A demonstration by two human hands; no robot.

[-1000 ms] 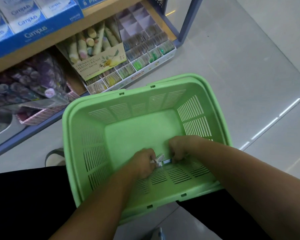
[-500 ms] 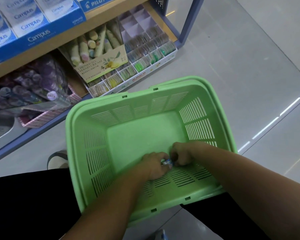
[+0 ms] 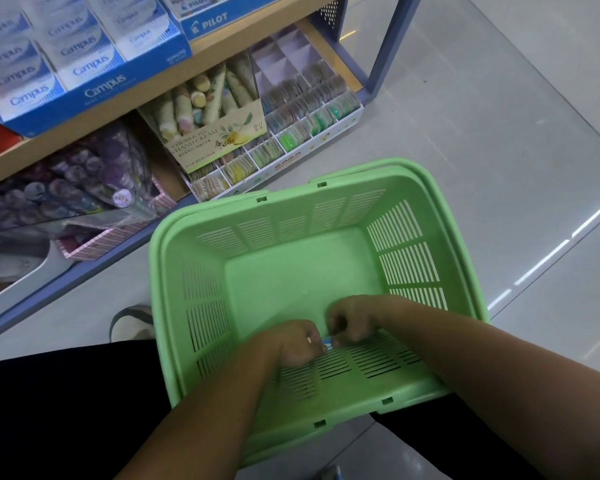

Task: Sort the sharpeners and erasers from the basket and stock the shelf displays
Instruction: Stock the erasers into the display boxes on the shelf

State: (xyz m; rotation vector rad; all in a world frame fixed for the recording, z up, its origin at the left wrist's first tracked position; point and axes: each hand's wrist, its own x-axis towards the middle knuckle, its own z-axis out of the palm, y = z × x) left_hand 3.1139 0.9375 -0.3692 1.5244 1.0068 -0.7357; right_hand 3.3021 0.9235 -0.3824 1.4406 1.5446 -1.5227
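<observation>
A green plastic basket [image 3: 329, 188] rests on my lap, tilted toward me. Both my hands are inside it at the near wall. My left hand [image 3: 293, 342] and my right hand [image 3: 350, 323] meet with curled fingers around a small blue-and-white item [image 3: 327, 344]; only a sliver of it shows between the fingers. What kind of item it is cannot be told. The rest of the basket floor shows nothing else. On the bottom shelf stands a white compartment display [image 3: 302, 133] with several rows of small coloured pieces.
A hand cream box [image 3: 219, 140] sits beside the compartment display. Blue Campus notebook boxes [image 3: 94, 77] fill the shelf above. Purple packaged goods [image 3: 84, 181] lie at the left. A blue shelf post [image 3: 388, 43] stands at the right; grey floor tiles [image 3: 499, 150] stretch beyond.
The view has shifted, so basket and shelf sit lower and further right in frame. My hands have closed together over the small item, hiding most of it.
</observation>
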